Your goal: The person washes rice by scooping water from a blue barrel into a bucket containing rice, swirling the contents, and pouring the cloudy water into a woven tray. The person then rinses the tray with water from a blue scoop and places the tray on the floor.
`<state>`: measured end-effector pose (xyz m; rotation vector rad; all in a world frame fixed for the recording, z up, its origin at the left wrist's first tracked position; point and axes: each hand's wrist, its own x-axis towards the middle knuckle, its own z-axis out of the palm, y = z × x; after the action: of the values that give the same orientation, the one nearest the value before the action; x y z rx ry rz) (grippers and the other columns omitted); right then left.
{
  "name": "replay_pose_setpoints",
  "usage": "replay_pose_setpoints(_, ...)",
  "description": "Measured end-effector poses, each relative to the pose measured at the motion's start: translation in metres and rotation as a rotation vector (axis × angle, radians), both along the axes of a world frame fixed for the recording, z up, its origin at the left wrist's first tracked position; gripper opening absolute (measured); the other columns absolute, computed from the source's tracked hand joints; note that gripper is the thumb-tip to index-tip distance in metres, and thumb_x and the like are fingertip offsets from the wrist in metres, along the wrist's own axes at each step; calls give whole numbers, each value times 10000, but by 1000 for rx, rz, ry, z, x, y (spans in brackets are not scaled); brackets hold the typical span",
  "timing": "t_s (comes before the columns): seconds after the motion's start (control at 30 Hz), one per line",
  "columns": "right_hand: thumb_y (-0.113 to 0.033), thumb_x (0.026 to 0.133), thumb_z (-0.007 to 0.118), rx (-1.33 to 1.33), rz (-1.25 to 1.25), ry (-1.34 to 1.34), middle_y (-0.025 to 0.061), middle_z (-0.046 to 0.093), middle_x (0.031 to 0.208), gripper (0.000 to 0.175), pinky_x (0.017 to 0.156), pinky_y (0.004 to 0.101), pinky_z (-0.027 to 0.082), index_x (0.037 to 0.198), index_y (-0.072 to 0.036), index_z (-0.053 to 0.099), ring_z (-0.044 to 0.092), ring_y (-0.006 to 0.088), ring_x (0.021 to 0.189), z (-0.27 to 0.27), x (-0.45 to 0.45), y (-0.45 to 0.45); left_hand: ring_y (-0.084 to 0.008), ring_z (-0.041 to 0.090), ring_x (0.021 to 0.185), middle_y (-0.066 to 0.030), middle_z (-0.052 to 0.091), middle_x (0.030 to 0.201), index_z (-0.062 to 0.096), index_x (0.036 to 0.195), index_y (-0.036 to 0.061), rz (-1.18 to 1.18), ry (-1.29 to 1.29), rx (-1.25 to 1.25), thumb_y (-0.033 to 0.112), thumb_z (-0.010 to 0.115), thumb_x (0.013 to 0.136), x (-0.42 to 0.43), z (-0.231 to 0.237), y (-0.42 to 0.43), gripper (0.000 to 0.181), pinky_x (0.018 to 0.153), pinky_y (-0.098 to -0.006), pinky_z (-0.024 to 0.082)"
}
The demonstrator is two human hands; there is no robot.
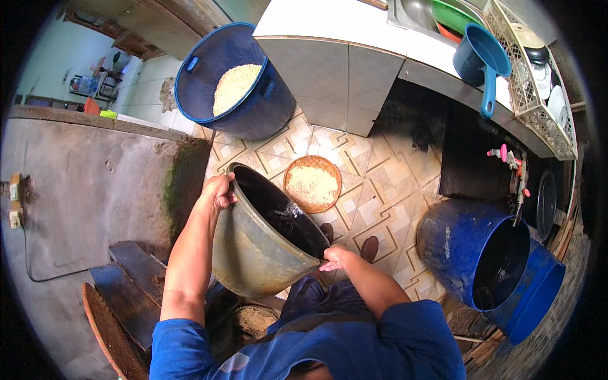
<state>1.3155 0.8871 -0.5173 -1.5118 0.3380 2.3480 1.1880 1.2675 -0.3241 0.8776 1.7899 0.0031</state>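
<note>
A large grey-green plastic tub (256, 247) with a dark inside hangs tilted between my hands above the floor. My left hand (220, 191) grips its rim at the upper left, and my right hand (335, 258) grips the rim at the lower right. Just beyond the tub, a round woven tray (312, 209) holding pale grain-like material lies on the patterned floor tiles. Farther off, a blue plastic barrel (280, 99) leans with its mouth towards me and more pale material inside. A bowl-like container (256, 321) of similar material is partly hidden beside my legs.
On the right stand blue drums (456, 247) below a tap (518, 175). The white counter (332, 21) bears a blue dipper (484, 52) and a dish rack (546, 114). A concrete wall (99, 175) is at the left, near wooden planks (123, 294) and a woven tray (107, 337).
</note>
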Motion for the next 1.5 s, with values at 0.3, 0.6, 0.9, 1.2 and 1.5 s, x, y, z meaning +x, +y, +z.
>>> replay_pose_setpoints(0.3,-96,959,443,-14,-47,112,210,661,1109,406,622,401,608,1347,23,436,735,334,831,-8,-37,3,-191,468,370,-63,507,572,583,801,56,-127,191,-90,311,577,995,29,14,21,321,287,-316,395)
replay_pose_setpoints(0.6,-114,963,457,-53,-70,101,206,677,1049,390,614,402,595,1330,17,450,733,313,824,-1,-60,6,-188,468,360,-66,500,546,567,777,49,-228,237,-130,366,578,990,15,-5,41,382,299,-313,395)
replay_pose_setpoints(0.9,-43,911,546,-22,-60,-14,208,692,984,322,580,388,598,1215,57,525,732,285,773,18,-60,9,-184,491,348,-97,546,545,573,770,75,-209,57,-62,397,562,992,3,30,26,391,219,-270,259)
replay_pose_setpoints(1.2,74,861,613,-13,-215,-394,235,575,1263,863,587,457,580,1528,-235,161,699,374,763,45,-13,-45,-163,522,478,-1,598,704,582,911,141,-147,-465,-16,289,513,1023,-53,13,-50,198,424,-311,422)
replay_pose_setpoints(1.5,-594,782,760,-212,-939,-436,248,380,1488,1158,947,612,479,1586,-183,35,510,446,1252,61,-18,-185,-137,602,664,29,610,840,542,968,201,-266,-658,-110,341,515,1037,8,-22,-224,158,560,-351,547)
